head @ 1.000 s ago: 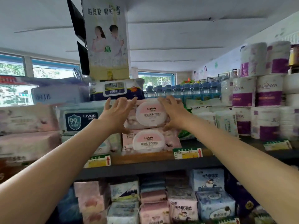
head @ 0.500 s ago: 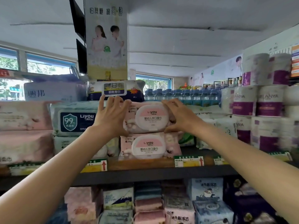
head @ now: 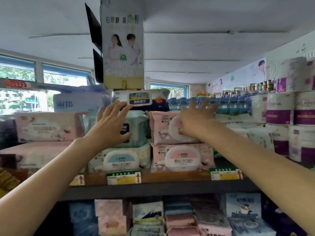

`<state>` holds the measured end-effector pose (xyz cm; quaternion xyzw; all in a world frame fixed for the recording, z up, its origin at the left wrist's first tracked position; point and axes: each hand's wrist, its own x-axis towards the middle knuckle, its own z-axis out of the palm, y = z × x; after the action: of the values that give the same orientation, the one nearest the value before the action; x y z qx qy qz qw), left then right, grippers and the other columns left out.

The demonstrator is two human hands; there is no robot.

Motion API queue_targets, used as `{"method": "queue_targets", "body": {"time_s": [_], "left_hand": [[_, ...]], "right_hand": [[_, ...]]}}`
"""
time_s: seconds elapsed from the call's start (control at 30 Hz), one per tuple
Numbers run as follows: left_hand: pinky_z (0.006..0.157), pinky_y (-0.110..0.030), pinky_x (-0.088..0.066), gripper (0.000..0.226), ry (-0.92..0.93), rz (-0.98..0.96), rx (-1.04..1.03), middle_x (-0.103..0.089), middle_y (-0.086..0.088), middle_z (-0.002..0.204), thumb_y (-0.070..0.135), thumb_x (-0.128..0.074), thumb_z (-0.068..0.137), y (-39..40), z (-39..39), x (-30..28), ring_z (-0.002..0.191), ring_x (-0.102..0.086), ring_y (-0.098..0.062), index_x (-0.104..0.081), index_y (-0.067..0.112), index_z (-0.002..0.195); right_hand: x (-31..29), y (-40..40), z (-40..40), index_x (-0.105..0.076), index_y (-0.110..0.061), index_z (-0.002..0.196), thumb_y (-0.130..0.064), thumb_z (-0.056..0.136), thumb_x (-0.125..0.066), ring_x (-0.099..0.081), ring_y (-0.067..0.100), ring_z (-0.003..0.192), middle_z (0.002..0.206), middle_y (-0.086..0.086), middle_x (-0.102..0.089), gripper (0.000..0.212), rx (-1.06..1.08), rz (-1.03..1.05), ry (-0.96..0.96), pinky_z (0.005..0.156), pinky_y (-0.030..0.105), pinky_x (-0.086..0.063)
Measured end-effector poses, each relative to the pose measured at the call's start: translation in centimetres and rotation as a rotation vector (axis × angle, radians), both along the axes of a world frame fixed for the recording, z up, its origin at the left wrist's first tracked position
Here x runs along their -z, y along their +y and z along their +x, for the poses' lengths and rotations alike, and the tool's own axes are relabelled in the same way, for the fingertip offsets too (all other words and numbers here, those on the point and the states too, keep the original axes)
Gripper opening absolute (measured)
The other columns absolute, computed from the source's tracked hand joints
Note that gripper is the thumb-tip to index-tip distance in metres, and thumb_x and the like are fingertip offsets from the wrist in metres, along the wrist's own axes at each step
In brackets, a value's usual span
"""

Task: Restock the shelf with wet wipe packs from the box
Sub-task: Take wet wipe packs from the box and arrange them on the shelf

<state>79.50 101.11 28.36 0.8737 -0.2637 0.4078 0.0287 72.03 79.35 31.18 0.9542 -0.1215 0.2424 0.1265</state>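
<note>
Dark shelf edge (head: 153,189) carrying green-yellow price tags (head: 124,177) with red arrows; tissue packs on the tier below. Bottom row: pink wet wipe pack (head: 182,157) and blue-lidded pack (head: 119,159), both marked "Liyou". Second row: upper pink pack (head: 163,128), right hand (head: 196,120) laid flat on its lid, fingers spread; teal pack (head: 138,126), left hand (head: 110,126) against its front, fingers extended. Above: dark kitchen-wipe pack (head: 141,99). Right: purple-banded toilet rolls (head: 279,109), bottled water (head: 221,103). Beyond: poster pillar (head: 122,48), windows (head: 64,77), white ceiling.
</note>
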Motion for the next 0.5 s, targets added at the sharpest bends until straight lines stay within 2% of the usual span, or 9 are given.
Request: {"method": "queue_targets", "body": {"time_s": [0.07,0.17,0.27,0.33,0.4,0.5], "left_hand": [[0.117,-0.048,-0.007,0.090,0.112,0.009,-0.068,-0.020,-0.004,0.153,0.044,-0.066,0.078,3.0,0.6,-0.6,0.141,-0.016,-0.026,-0.014,0.022,0.148],[0.117,-0.047,-0.011,0.091,0.286,0.095,-0.140,-0.021,-0.004,0.151,0.048,-0.065,0.079,5.6,1.0,-0.7,0.139,-0.019,-0.029,-0.011,0.026,0.148],[0.116,-0.046,-0.010,0.095,0.249,0.198,-0.167,-0.016,-0.004,0.152,0.049,-0.065,0.078,6.5,1.3,-0.3,0.139,-0.015,-0.029,-0.005,0.027,0.148],[0.115,-0.046,-0.013,0.096,0.178,0.233,-0.183,-0.017,-0.005,0.151,0.055,-0.062,0.078,6.9,1.6,-0.1,0.137,-0.018,-0.031,-0.004,0.027,0.148],[0.113,-0.047,-0.016,0.095,0.113,0.256,-0.194,-0.021,-0.006,0.149,0.058,-0.061,0.077,7.1,2.1,-0.1,0.134,-0.022,-0.031,-0.005,0.028,0.148],[0.109,-0.047,-0.023,0.096,0.070,0.277,-0.199,-0.027,-0.008,0.143,0.059,-0.063,0.073,6.9,2.8,-0.5,0.129,-0.028,-0.032,-0.007,0.032,0.146]], "right_hand": [[-0.6,2.5,0.1,-0.023,-0.017,0.145,-0.032,0.092,-0.051,-0.002,0.048,0.140,0.156,0.013,-0.005,0.061,-0.210,-0.101,-0.113,0.109,0.065,-0.003],[0.0,6.6,1.2,-0.017,-0.023,0.146,-0.042,0.086,-0.059,-0.010,0.035,0.143,0.154,0.012,-0.011,0.076,-0.459,-0.279,-0.083,0.113,0.058,-0.005],[1.9,8.7,3.3,-0.001,-0.026,0.148,-0.051,0.081,-0.062,-0.011,0.036,0.143,0.155,0.014,-0.007,0.094,-0.409,-0.275,0.039,0.114,0.058,-0.002],[2.9,9.3,4.3,0.008,-0.027,0.148,-0.056,0.079,-0.060,-0.005,0.039,0.143,0.156,0.015,-0.001,0.101,-0.374,-0.231,0.043,0.113,0.059,0.001],[3.5,9.7,5.0,0.011,-0.026,0.148,-0.058,0.079,-0.059,-0.003,0.040,0.143,0.156,0.015,0.000,0.103,-0.335,-0.240,0.005,0.113,0.058,0.001],[3.5,9.7,5.8,0.007,-0.025,0.148,-0.060,0.078,-0.059,-0.012,0.037,0.142,0.152,0.018,-0.013,0.103,-0.306,-0.269,-0.037,0.115,0.052,-0.003]]}}
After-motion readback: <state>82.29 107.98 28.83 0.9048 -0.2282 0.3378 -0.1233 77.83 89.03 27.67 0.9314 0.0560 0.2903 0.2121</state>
